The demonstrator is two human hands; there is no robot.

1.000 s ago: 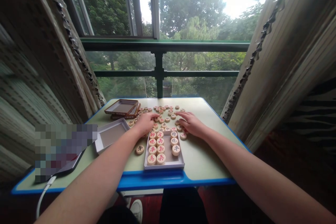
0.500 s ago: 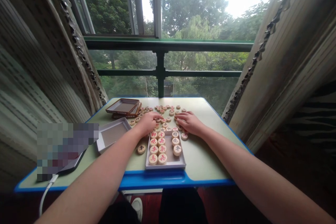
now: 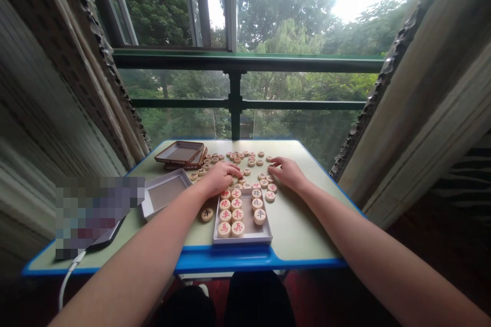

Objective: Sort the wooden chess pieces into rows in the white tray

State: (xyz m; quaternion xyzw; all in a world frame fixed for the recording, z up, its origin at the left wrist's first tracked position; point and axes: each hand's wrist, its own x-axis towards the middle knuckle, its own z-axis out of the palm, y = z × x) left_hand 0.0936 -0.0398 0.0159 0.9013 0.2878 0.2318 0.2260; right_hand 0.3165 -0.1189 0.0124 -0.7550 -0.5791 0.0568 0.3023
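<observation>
My left hand [image 3: 221,179] is over the scattered wooden xiangqi pieces [image 3: 247,171], behind the shallow white box tray [image 3: 264,235]. Its fingers curl inward and hide whatever lies under them. To the right, my right hand [image 3: 288,172] rests at the edge of the scatter, fingers bent with gaps between them, close to a xiangqi piece [image 3: 269,159]. Within the tray, red-marked pieces [image 3: 237,214] stand in two columns on the left. Black-marked pieces [image 3: 260,216] form a column at its right side, with bare tray floor between.
A second white tray [image 3: 164,195] and stacked brown-edged box parts [image 3: 179,152] lie at the left. One piece [image 3: 207,214] sits alone beside the box. A pixelated device [image 3: 99,219] with a white cable [image 3: 67,278] is at the table's left edge. A window railing [image 3: 245,63] stands behind the table.
My right hand has drawn back to the right, uncovering several pieces. My left hand has shifted slightly right, and its fingers now cover a red-marked piece that showed before.
</observation>
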